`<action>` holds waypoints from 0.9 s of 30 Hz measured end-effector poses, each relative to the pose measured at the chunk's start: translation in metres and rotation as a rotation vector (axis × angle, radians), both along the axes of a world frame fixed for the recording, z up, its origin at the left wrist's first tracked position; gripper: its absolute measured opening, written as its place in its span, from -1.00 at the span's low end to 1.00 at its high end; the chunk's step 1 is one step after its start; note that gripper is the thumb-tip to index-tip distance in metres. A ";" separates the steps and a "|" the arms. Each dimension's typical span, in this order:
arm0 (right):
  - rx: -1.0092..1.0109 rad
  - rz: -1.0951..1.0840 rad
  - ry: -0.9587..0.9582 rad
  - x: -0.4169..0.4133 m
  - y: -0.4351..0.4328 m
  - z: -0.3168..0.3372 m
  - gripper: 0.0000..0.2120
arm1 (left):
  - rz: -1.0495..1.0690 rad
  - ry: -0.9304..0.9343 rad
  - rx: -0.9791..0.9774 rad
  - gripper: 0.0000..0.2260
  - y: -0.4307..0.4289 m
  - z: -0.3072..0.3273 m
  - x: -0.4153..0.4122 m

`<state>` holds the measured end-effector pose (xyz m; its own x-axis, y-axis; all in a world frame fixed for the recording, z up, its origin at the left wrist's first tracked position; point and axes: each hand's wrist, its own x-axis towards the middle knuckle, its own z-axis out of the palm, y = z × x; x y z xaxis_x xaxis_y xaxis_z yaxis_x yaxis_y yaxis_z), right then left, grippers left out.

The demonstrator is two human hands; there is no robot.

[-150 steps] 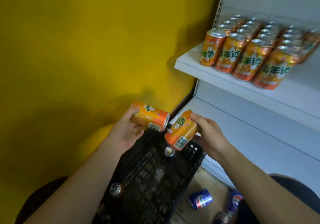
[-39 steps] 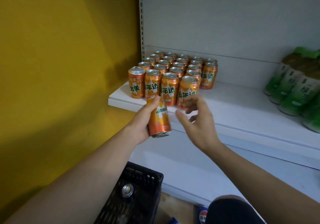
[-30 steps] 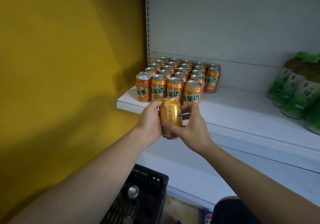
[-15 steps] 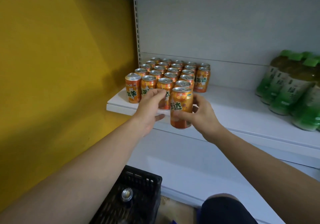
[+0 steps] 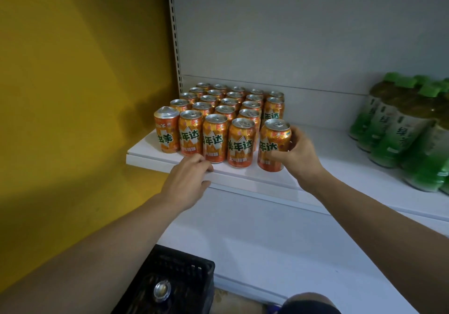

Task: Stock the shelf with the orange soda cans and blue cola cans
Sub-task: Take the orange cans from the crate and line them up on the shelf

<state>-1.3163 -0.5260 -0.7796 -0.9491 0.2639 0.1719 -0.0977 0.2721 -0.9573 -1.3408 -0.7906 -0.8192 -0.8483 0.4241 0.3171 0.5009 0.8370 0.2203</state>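
Observation:
Several orange soda cans (image 5: 216,124) stand in rows at the left end of the white shelf (image 5: 323,148). My right hand (image 5: 297,154) is wrapped around one more orange soda can (image 5: 273,143), which stands upright on the shelf at the right end of the front row. My left hand (image 5: 188,177) holds nothing; its loosely curled fingers rest on the shelf's front lip below the front row. No blue cola can is clearly in view.
Green-capped bottles (image 5: 403,129) stand on the same shelf at the right. A yellow wall (image 5: 80,95) borders the shelf on the left. Below, a black crate (image 5: 170,287) holds a can seen from the top (image 5: 161,290). A lower white shelf (image 5: 279,253) runs underneath.
The orange can passed from my left hand to my right hand, which carried it right and set it on the shelf beside the front row. My left hand dropped to the shelf edge.

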 end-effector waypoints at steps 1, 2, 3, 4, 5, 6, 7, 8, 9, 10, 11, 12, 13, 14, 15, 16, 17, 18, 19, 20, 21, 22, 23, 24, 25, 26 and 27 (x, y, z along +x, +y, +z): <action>-0.003 -0.007 -0.003 -0.006 0.002 0.000 -0.26 | -0.018 0.017 -0.018 -0.71 -0.001 0.000 -0.002; -0.007 -0.013 -0.005 -0.012 0.002 -0.001 -0.26 | -0.030 0.037 -0.032 -0.71 -0.003 0.000 -0.004; -0.009 -0.020 -0.011 -0.019 0.003 0.000 -0.25 | -0.036 0.057 -0.044 -0.72 -0.003 0.000 -0.007; -0.009 -0.027 -0.018 -0.026 0.004 0.000 -0.22 | -0.038 0.072 -0.050 -0.73 -0.004 0.001 -0.009; -0.010 -0.039 -0.026 -0.033 0.005 -0.001 -0.18 | -0.036 0.080 -0.049 -0.74 -0.004 0.001 -0.011; -0.009 -0.052 -0.032 -0.041 0.005 -0.001 -0.15 | -0.032 0.086 -0.044 -0.76 -0.004 0.001 -0.012; -0.009 -0.069 -0.039 -0.047 0.006 -0.002 -0.14 | -0.029 0.092 -0.038 -0.78 -0.003 0.001 -0.014; -0.008 -0.088 -0.043 -0.053 0.006 -0.002 -0.15 | -0.028 0.098 -0.033 -0.80 -0.003 0.001 -0.015; -0.008 -0.108 -0.047 -0.059 0.006 -0.002 -0.16 | -0.029 0.104 -0.038 -0.82 -0.003 0.000 -0.016; 0.000 -0.125 -0.049 -0.063 0.006 -0.001 -0.18 | -0.032 0.111 -0.050 -0.84 -0.003 -0.001 -0.017; 0.013 -0.139 -0.051 -0.067 0.006 -0.001 -0.19 | -0.036 0.120 -0.066 -0.85 -0.004 -0.003 -0.019; 0.037 -0.146 -0.056 -0.071 0.006 0.000 -0.20 | -0.040 0.131 -0.080 -0.85 -0.005 -0.005 -0.020; 0.065 -0.149 -0.064 -0.074 0.007 0.001 -0.21 | -0.048 0.142 -0.091 -0.85 -0.006 -0.006 -0.022; 0.094 -0.150 -0.069 -0.077 0.008 0.001 -0.22 | -0.057 0.148 -0.095 -0.85 -0.006 -0.007 -0.024; 0.116 -0.152 -0.068 -0.080 0.010 0.001 -0.22 | -0.067 0.150 -0.093 -0.85 -0.007 -0.006 -0.025; 0.136 -0.156 -0.063 -0.083 0.011 0.000 -0.22 | -0.074 0.147 -0.090 -0.86 -0.007 -0.006 -0.026; 0.153 -0.163 -0.056 -0.085 0.012 -0.002 -0.22 | -0.080 0.145 -0.088 -0.86 -0.007 -0.005 -0.028; 0.166 -0.171 -0.048 -0.087 0.013 -0.004 -0.20 | -0.082 0.147 -0.085 -0.86 -0.007 -0.004 -0.028; 0.175 -0.181 -0.040 -0.089 0.014 -0.008 -0.18 | -0.082 0.151 -0.083 -0.85 -0.007 -0.004 -0.029; 0.184 -0.191 -0.035 -0.090 0.014 -0.011 -0.16 | -0.083 0.158 -0.082 -0.83 -0.008 -0.004 -0.029; 0.197 -0.201 -0.030 -0.091 0.015 -0.015 -0.15 | -0.087 0.167 -0.081 -0.80 -0.008 -0.006 -0.029; 0.213 -0.210 -0.027 -0.092 0.016 -0.019 -0.15 | -0.087 0.175 -0.079 -0.77 -0.009 -0.008 -0.029; 0.223 -0.218 -0.025 -0.093 0.016 -0.021 -0.15 | -0.086 0.181 -0.078 -0.75 -0.010 -0.010 -0.029; 0.230 -0.227 -0.026 -0.095 0.017 -0.023 -0.15 | -0.088 0.186 -0.075 -0.74 -0.010 -0.012 -0.029; 0.232 -0.235 -0.025 -0.096 0.017 -0.025 -0.15 | -0.093 0.198 -0.066 -0.73 -0.011 -0.013 -0.029; 0.235 -0.242 -0.025 -0.098 0.017 -0.026 -0.16 | -0.096 0.207 -0.056 -0.73 -0.011 -0.014 -0.029; 0.239 -0.247 -0.027 -0.099 0.017 -0.027 -0.16 | -0.096 0.208 -0.050 -0.73 -0.011 -0.014 -0.030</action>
<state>-1.4157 -0.5086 -0.8063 -0.8664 0.4418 0.2327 0.0234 0.5015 -0.8648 -1.3708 -0.8016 -0.8330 -0.7216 0.5194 0.4577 0.6092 0.7905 0.0635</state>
